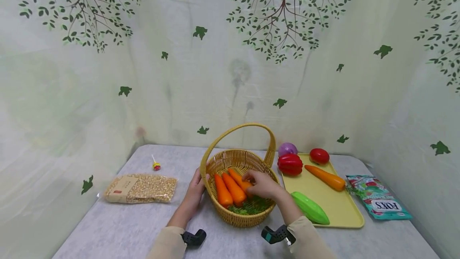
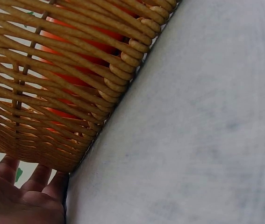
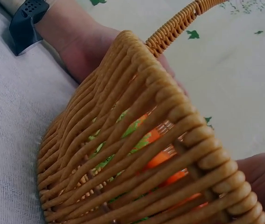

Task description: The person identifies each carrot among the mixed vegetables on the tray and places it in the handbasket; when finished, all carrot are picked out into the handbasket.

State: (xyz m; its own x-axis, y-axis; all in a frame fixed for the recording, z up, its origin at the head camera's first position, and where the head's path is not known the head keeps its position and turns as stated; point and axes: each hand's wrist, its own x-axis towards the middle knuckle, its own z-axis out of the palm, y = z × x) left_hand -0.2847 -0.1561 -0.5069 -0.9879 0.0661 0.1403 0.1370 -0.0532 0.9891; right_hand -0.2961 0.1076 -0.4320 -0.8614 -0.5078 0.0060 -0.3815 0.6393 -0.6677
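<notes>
A wicker basket [image 1: 240,220] with a tall arched handle holds three orange carrots with green tops. My left hand [image 1: 195,192] grips the basket's left side by the handle's foot; in the left wrist view its fingers [image 2: 39,177] lie along the outer wall. Reaching in over the right rim, my right hand [image 1: 264,185] holds the rightmost carrot [image 1: 235,177] with its fingers. The other two carrots, the middle one [image 1: 233,189] and the left one [image 1: 223,191], lie side by side. In the right wrist view, the woven wall [image 3: 118,121] hides most of the contents.
Right of the basket, a yellow tray [image 1: 338,211] bears a carrot [image 1: 325,178], a green vegetable [image 1: 310,208], a red pepper [image 1: 290,164] and a tomato [image 1: 319,156]. A purple onion [image 1: 287,149], a Foxs bag [image 1: 379,198], a grain pack [image 1: 143,188] and a lollipop [image 1: 156,165] lie around.
</notes>
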